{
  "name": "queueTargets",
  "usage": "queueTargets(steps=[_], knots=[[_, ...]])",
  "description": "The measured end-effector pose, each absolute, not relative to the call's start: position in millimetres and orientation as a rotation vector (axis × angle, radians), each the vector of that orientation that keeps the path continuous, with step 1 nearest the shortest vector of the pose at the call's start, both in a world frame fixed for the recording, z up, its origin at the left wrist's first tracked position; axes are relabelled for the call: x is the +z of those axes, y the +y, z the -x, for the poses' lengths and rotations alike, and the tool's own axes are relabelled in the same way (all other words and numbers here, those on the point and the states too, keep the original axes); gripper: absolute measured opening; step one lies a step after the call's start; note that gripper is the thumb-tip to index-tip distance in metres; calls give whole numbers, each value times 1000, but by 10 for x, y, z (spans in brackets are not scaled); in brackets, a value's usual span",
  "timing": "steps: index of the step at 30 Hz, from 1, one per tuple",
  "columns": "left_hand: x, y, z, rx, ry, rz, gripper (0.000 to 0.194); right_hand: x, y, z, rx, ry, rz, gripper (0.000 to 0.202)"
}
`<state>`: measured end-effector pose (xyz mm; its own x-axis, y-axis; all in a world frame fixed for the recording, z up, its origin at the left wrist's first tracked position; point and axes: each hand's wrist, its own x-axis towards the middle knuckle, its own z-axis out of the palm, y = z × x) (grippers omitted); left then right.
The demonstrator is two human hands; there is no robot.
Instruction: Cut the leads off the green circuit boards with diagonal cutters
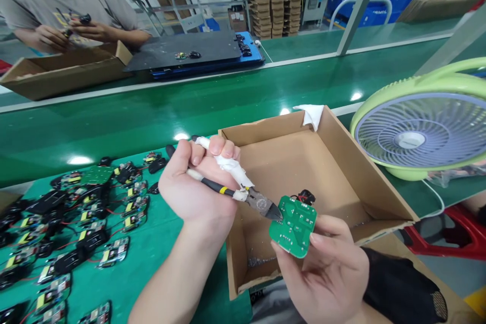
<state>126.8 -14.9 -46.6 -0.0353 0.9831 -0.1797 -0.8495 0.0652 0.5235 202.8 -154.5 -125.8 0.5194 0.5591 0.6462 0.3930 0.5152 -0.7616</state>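
Green mat takes up lower L on my remote feed, w/ loose assys on it; open carton sits just R. L hand is wrapped round the taped handles of the nippers; R hand pinches a PCB by its lower-R side, thumb vs. fingers, over the carton's near part. Key relation, as I read it: PCB lies R & below L hand, and nippers' long axis runs diag. straight to it, nose overlapping PCB's L part; contact or just above, can't tell. Blade gap's unclear too. PCB's near-square, pale-dotted face to cam. Black wired bit pokes out at its upper edge.
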Motion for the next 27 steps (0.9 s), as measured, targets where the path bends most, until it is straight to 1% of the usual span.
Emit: queueTargets(steps=[3, 8, 11, 18, 24, 27], knots=[[-444, -154, -1244, 1528, 550, -306, 40, -1234, -1532, -2028, 154, -1080, 1078, 63], [-362, -207, -1215, 1624, 471, -378, 47, -1194, -1519, -2006, 207, -1010, 1132, 46], [-312, -239, -1206, 1626, 475, -409, 47, -1197, -1525, -1993, 215, -998, 1157, 42], [-319, -226, -1209, 1626, 482, -408, 49, -1187, -1518, -1977, 283, -944, 1148, 40], [-372, -219, -1233, 1509, 579, -275, 44, -1186, -1502, -1997, 253, -930, 1078, 50], [-381, -235, -1230, 1521, 590, -304, 43, -1204, -1502, -2006, 221, -950, 1070, 52]])
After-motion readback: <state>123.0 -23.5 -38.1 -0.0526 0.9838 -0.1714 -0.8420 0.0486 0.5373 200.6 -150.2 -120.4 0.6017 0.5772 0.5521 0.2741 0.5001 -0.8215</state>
